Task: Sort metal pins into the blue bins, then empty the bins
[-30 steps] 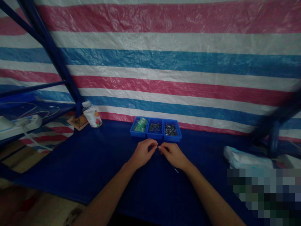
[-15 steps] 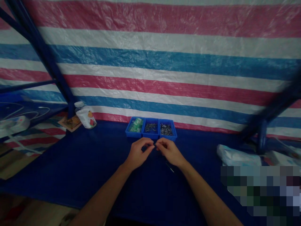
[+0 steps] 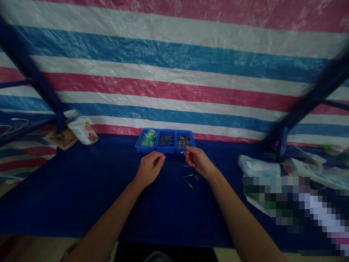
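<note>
My left hand [image 3: 149, 168] is closed over the table in front of the blue bins, thumb and forefinger pinched; whatever lies between them is hidden. To its right, my right hand [image 3: 199, 161] is also closed, its fingertips in front of the right bin [image 3: 185, 150]. A small bright metal pin [image 3: 182, 152] shows at those fingertips. Below the right hand, several thin metal pins [image 3: 188, 182] lie loose on the dark blue table [image 3: 163, 214]. Small dark metal parts fill the middle bin [image 3: 165, 150], and shiny metal pieces fill the right one. Green-and-clear small pieces lie in the left bin [image 3: 145, 148].
A white-labelled bottle [image 3: 83, 130] and a brown packet [image 3: 61, 138] are at the back left. On the right lie a pale plastic packet [image 3: 257, 166] and a white power strip [image 3: 305, 171]. A striped tarp [image 3: 174, 83] hangs behind, between blue frame posts.
My hands have separated, the right one moving up toward the right bin. More loose pins now show on the table. The whole view has shifted.
</note>
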Demonstrator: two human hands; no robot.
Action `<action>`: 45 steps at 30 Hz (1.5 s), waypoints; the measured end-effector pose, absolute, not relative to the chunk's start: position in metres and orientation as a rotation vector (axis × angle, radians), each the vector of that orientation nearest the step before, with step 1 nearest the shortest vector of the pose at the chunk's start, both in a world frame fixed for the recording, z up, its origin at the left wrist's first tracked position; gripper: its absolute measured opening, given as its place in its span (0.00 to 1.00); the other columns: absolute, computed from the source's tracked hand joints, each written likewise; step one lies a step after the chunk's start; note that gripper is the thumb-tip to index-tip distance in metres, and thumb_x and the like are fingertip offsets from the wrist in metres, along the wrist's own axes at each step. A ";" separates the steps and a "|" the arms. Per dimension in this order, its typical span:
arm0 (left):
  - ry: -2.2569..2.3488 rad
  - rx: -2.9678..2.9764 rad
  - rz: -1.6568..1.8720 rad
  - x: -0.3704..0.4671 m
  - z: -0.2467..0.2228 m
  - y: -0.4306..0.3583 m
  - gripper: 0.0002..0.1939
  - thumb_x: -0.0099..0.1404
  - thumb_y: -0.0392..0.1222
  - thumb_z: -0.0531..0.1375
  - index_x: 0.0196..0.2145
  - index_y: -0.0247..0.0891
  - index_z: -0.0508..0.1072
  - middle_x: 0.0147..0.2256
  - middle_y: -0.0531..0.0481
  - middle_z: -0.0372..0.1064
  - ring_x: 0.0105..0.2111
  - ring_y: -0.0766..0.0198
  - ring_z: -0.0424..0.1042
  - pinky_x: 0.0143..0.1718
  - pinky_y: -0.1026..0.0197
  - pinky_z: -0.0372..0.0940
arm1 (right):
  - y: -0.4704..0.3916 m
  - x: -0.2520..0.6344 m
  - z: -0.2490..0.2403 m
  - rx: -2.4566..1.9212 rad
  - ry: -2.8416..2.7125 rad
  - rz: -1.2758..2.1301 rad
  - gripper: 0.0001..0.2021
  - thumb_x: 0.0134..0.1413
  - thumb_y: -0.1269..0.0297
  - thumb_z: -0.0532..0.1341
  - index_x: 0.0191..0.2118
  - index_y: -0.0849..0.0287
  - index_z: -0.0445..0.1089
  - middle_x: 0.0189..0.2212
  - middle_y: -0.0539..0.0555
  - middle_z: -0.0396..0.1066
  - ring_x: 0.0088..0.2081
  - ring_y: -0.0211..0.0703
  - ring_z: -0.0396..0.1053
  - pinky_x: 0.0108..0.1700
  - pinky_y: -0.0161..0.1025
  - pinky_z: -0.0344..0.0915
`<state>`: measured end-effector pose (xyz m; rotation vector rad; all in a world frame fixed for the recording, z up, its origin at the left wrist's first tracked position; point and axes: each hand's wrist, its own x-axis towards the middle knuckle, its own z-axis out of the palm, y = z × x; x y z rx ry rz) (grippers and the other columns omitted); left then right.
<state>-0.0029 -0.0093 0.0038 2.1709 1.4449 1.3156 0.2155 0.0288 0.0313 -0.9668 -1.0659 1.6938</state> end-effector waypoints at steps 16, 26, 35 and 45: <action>1.492 2.169 1.229 -0.003 0.001 -0.006 0.12 0.68 0.44 0.55 0.33 0.37 0.75 0.29 0.51 0.73 0.27 0.65 0.69 0.31 0.63 0.61 | 0.032 0.243 0.024 -1.552 -2.410 0.814 0.12 0.46 0.57 0.68 0.37 0.57 0.76 0.32 0.51 0.76 0.31 0.39 0.70 0.31 0.35 0.58; 1.498 2.206 1.149 -0.002 0.002 -0.008 0.12 0.69 0.43 0.55 0.32 0.38 0.75 0.27 0.53 0.71 0.25 0.66 0.67 0.29 0.64 0.60 | 0.032 0.233 0.020 -1.366 -2.337 0.739 0.05 0.54 0.67 0.61 0.34 0.59 0.75 0.31 0.52 0.76 0.32 0.37 0.71 0.35 0.34 0.61; 1.426 2.227 1.049 0.000 0.002 -0.009 0.09 0.69 0.42 0.55 0.35 0.39 0.74 0.29 0.53 0.72 0.27 0.66 0.68 0.32 0.63 0.61 | 0.027 0.217 0.018 -1.115 -1.990 0.848 0.15 0.52 0.69 0.58 0.46 0.60 0.74 0.26 0.49 0.73 0.26 0.35 0.67 0.31 0.36 0.62; 1.392 2.227 0.964 0.001 0.001 -0.009 0.09 0.68 0.40 0.55 0.35 0.39 0.74 0.30 0.52 0.72 0.29 0.65 0.69 0.32 0.62 0.60 | 0.024 0.208 0.022 -0.941 -1.558 1.370 0.12 0.43 0.59 0.67 0.33 0.58 0.69 0.27 0.49 0.72 0.27 0.39 0.74 0.31 0.38 0.71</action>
